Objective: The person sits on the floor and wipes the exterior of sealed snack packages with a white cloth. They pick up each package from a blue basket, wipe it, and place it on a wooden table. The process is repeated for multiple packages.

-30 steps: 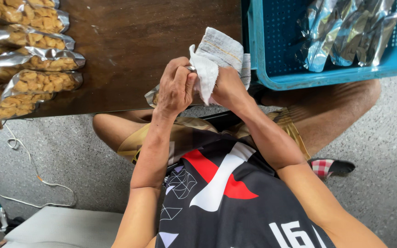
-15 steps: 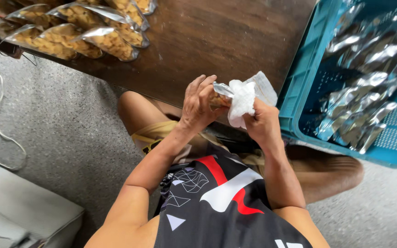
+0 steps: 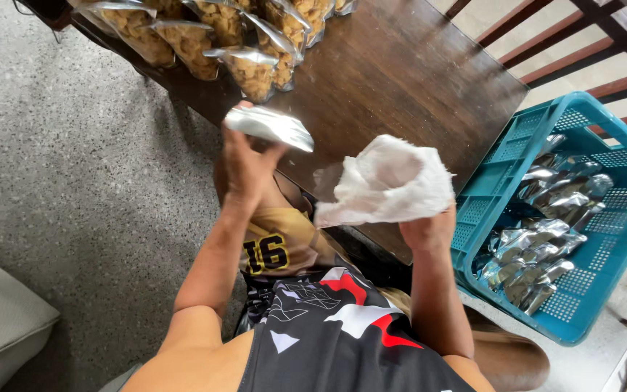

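A dark brown wooden table [image 3: 400, 80] stands on a grey speckled stone floor [image 3: 74, 181], with reddish-brown wooden slats [image 3: 567, 51] at two o'clock, in soft daylight.

Silver foil pouch [image 3: 270, 127] up in left hand [image 3: 244, 163], lifted above near edge of counter [image 3: 400, 80]. Pouch flat, shiny, sealed look, lying near-horizontal, slightly tilted down to right, fingers gripping its underside and left end. White cloth [image 3: 390, 181] bunched in right hand [image 3: 426, 229], crumpled, fluffy, puffed upward over fist, one corner trailing down-left. Pouch and cloth apart, gap between them, both held in air over counter edge, cloth lower and to right of pouch.
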